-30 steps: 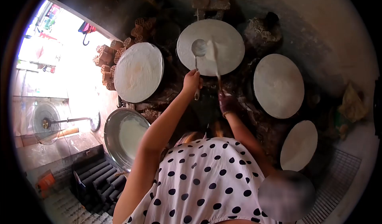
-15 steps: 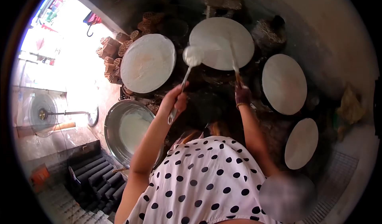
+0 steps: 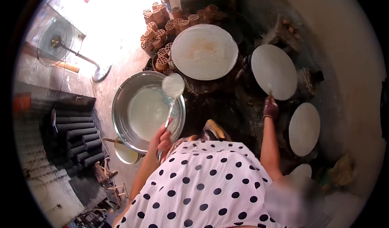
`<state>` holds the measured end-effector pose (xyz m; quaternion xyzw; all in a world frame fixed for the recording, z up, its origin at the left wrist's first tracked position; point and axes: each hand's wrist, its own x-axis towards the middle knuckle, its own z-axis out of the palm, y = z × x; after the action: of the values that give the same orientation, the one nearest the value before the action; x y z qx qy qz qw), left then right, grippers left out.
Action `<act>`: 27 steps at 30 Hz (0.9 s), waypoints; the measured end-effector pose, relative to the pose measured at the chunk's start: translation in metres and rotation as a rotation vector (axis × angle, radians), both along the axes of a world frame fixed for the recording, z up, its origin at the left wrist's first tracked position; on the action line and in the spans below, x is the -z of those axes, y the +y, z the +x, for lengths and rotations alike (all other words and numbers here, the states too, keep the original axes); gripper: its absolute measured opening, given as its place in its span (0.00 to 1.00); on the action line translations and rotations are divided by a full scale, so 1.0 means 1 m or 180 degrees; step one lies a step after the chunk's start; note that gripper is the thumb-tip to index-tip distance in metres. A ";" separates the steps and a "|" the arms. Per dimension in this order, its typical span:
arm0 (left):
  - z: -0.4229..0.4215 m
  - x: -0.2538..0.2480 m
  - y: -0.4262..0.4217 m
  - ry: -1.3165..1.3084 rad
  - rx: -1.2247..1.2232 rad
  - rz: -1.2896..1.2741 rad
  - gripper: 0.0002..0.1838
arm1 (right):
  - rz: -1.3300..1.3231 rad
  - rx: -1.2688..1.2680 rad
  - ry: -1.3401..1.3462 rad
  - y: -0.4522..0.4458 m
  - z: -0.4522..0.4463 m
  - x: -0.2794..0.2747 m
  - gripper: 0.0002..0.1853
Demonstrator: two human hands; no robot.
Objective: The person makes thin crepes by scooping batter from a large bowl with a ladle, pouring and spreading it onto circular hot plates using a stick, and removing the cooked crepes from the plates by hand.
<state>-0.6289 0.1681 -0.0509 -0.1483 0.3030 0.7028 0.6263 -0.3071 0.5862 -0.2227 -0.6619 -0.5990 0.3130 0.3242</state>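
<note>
Where a basin (image 3: 121, 103) sits left of centre, a ladle (image 3: 170, 111) of white liquid (image 3: 173, 85) overlaps its rim

While a dotted garment (image 3: 202, 187) fills the lower middle of the frame, the metal basin takes up the left of centre, with more white liquid pooled inside. One white disc (image 3: 204, 55) lies at upper centre, its top slightly browned; a second disc (image 3: 274, 70) lies to its right, a third disc (image 3: 304, 129) at the right, and part of a fourth disc (image 3: 302, 169) shows at lower right. Brown perforated cylinders (image 3: 157, 16) are heaped at upper centre-left, and black cylinders (image 3: 77, 126) are stacked at left. At upper left stands a fan (image 3: 56, 41). The ladle slants beside the basin's right wall, its bowl full, at upper right of the rim; its height above the rim cannot be told. The left hand (image 3: 163, 138) wraps its fingers round the handle, left of centre. Right of centre, the gloved right hand (image 3: 270, 108) is curled around a stick (image 3: 270, 94), whose end meets the second disc's lower edge in view.
</note>
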 end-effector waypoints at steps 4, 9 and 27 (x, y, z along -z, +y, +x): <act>-0.005 -0.006 -0.002 0.1910 0.0182 -0.0673 0.23 | 0.0339 -0.1037 -0.1073 0.037 -0.102 -0.020 0.32; -0.038 -0.013 0.043 -0.0635 -0.1406 -0.0039 0.23 | -0.0440 -0.0850 -0.1358 0.174 -0.254 -0.015 0.27; -0.045 0.009 0.037 0.0353 -0.1614 -0.0712 0.23 | -0.0053 -0.2990 -0.2668 0.264 -0.454 -0.053 0.23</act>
<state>-0.6735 0.2053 -0.0594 -0.2489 0.3657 0.8063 0.3927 -0.7611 0.8504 -0.1693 -0.3970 -0.8996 0.1407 -0.1153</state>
